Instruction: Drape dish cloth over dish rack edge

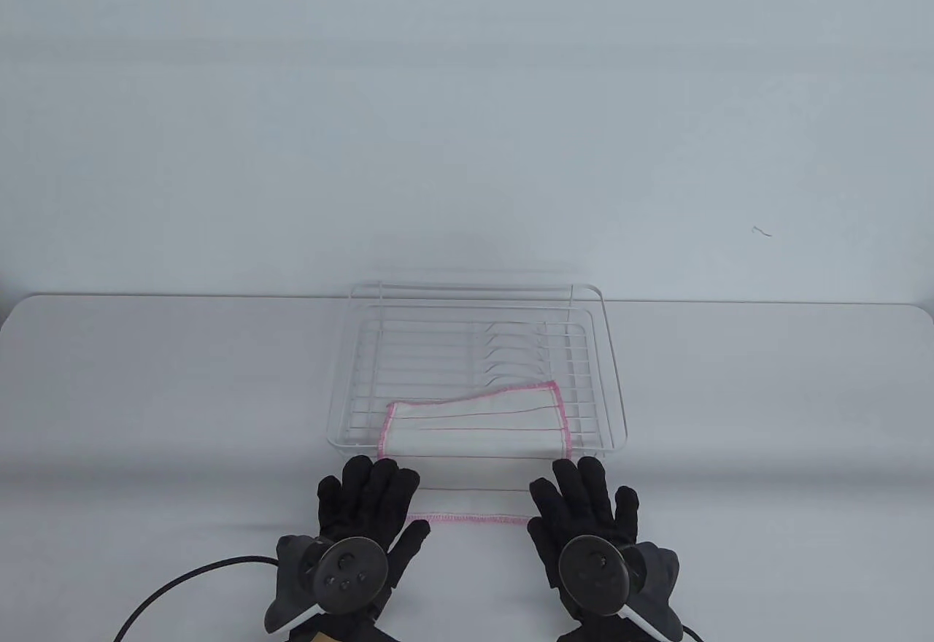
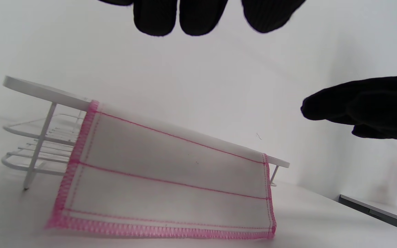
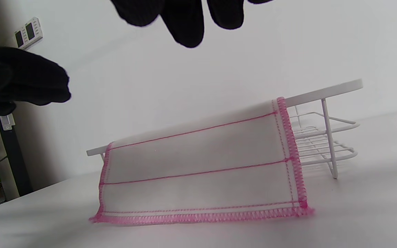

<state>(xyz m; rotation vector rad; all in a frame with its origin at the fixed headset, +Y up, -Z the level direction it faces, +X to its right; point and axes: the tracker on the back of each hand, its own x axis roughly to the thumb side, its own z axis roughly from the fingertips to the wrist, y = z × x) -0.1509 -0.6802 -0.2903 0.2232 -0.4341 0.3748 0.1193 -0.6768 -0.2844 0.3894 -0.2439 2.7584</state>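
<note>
Dish cloth [image 1: 474,419] hangs over the near edge of the dish rack [image 1: 613,379], its pink hem touching the surface [image 1: 146,416]. Left hand [image 1: 357,518] and right hand [image 1: 591,518] hover beside it, fingers spread, holding nothing.

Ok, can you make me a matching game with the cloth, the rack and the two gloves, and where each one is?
Things:
1. dish cloth
2. dish rack
3. left hand
4. right hand

Places:
A. stands on the table
B. open, near the cloth's right corner
C. hangs over the rack's front edge
D. open, near the cloth's left corner

Pairs: 1-C, 2-A, 3-D, 4-B
</note>
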